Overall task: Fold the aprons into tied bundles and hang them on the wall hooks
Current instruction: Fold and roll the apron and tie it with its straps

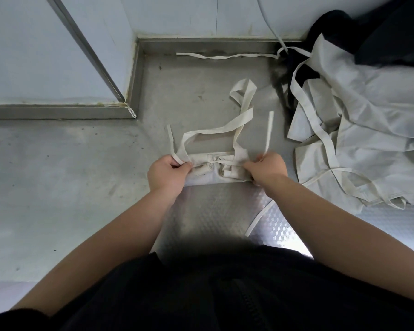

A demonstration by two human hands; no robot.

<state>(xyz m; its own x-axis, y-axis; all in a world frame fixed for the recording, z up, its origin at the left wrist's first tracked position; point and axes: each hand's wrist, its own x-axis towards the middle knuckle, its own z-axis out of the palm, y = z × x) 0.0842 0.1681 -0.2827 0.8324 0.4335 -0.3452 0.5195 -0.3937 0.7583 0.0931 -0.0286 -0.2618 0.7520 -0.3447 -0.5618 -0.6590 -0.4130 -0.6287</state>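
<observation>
Mid-counter (69, 175), toward the front edge: 1 folded off-white apron bundle (201, 174), lying crosswise, long axis left-right. 1 knot (213, 160) sits on top near its middle, with thin cord wrapped round the cloth. 1 wide loop (243, 99) runs from the bundle toward the back edge and lies on the steel, folded over at its far end.

Hands: 2, both at the bundle, bare forearms coming in from the front edge in a V.
- Left hand (167, 174): at the bundle's left end, back of hand up, fingers curled, thumb and forefinger pinching the left tie (171, 139). The tie's free end sticks out past the hand toward the back.
- Right hand (268, 167): at the right end, fingers curled the same way, pinching the right tie (270, 130). Its end points almost straight at the back edge.

Right edge: 1 pile (356, 139) of loose aprons, same off-white, straps tangled over it. Can't tell how many are in it. It sits apart from the bundle.

Back right corner: 1 dark cloth (380, 37), partly under the pile.

Back edge: 1 loose strap (225, 56) lies along the raised rim.

Front: 1 more strip (261, 217) lies across the embossed part of the counter, running toward the front edge.
</observation>
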